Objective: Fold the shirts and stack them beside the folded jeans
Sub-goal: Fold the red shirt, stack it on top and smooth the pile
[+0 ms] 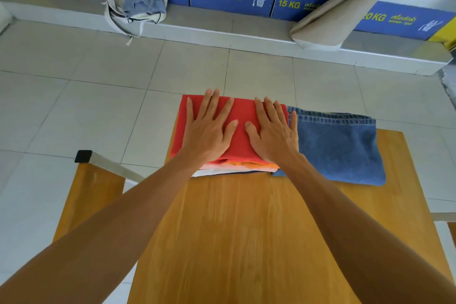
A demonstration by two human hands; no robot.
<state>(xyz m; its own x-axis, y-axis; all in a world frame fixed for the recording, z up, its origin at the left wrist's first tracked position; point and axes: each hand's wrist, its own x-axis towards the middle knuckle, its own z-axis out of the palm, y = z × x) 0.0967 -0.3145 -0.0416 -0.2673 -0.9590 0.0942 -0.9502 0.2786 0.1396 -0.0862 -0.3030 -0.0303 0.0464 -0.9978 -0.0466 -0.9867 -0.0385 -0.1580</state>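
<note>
A folded red shirt (pixel 243 111) tops a stack at the far edge of the wooden table (pixel 246 229). Under it show the edges of an orange shirt (pixel 256 166) and a white shirt (pixel 222 171). My left hand (pixel 208 128) and my right hand (pixel 272 131) both lie flat on the red shirt, palms down, fingers spread, holding nothing. Folded blue jeans (pixel 340 148) lie right beside the stack, touching its right side; my right little finger reaches their edge.
A wooden bench (pixel 86 195) with a metal leg stands left of the table. On the ledge before the washing machines sit a cloth bag of laundry (pixel 138 5) and a leaning beige bag (pixel 338 17). Tiled floor (pixel 86 96) surrounds the table.
</note>
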